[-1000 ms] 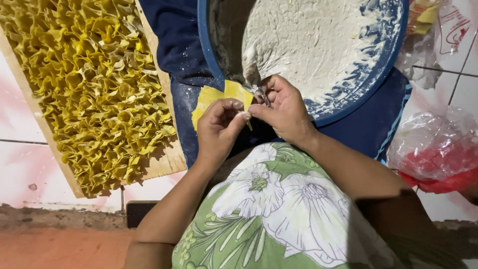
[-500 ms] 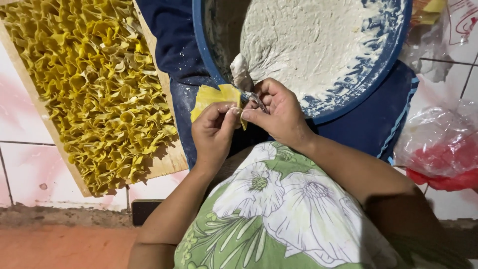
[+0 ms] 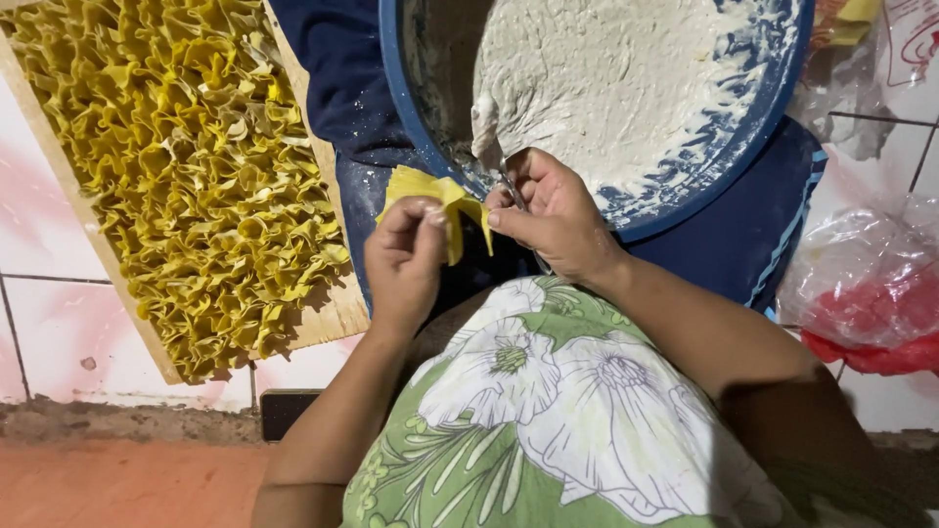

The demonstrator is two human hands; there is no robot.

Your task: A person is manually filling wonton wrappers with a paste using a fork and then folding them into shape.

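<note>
left hand (image 3: 406, 256) and right hand (image 3: 548, 210) both pinched shut on a yellow wrapper (image 3: 430, 191), blue bowl (image 3: 411, 117) of white filling (image 3: 616, 78) at 12 o'clock, wooden board (image 3: 333, 303) of folded dumplings (image 3: 186, 166) at 9 o'clock

Both arms are bare from the elbow down, no sleeves, no watch, no bracelet showing. The left hand (image 3: 406, 259) has short nails dusted pale; the right hand (image 3: 553, 220) shows no ring on the fingers in sight. At six o'clock of the picture sits a green garment (image 3: 548, 420) printed with large white flowers, grey-edged petals, yellow-green centres and light leaf strokes.
</note>
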